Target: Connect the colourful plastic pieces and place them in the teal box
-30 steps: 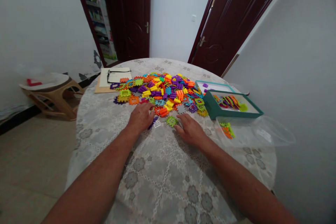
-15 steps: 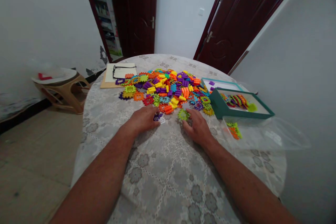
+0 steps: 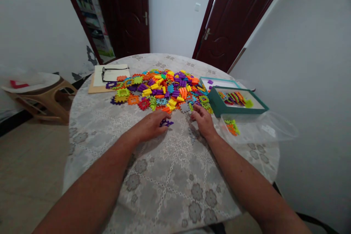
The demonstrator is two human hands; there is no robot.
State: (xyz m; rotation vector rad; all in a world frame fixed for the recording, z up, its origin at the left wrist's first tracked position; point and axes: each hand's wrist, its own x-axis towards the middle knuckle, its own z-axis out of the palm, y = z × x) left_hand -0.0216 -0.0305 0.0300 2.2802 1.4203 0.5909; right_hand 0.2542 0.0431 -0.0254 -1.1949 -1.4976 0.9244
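A heap of colourful plastic pieces (image 3: pixel 164 89), some toothed like gears and some tube-shaped, lies on the patterned tablecloth (image 3: pixel 170 161). At its near edge my left hand (image 3: pixel 153 123) is closed on a purple piece (image 3: pixel 168 123), which shows past the fingertips. My right hand (image 3: pixel 202 119) is at the near right of the heap, its fingers curled around a green piece (image 3: pixel 191 106) that they partly cover. Left of that hand lies a grey toothed piece (image 3: pixel 185 108).
A green-rimmed box (image 3: pixel 238 109) with stacked pieces stands at the right, before a teal-edged lid (image 3: pixel 233 83). Nearer is a clear plastic container (image 3: pixel 263 137) holding pieces. Black glasses (image 3: pixel 103 74) rest on paper at the far left. A stool (image 3: pixel 52 98) stands beyond the table.
The view has shifted, so the table sits further left. My right hand has turned the green piece, which now shows edge-on. The white part beside my left fingertips no longer shows.
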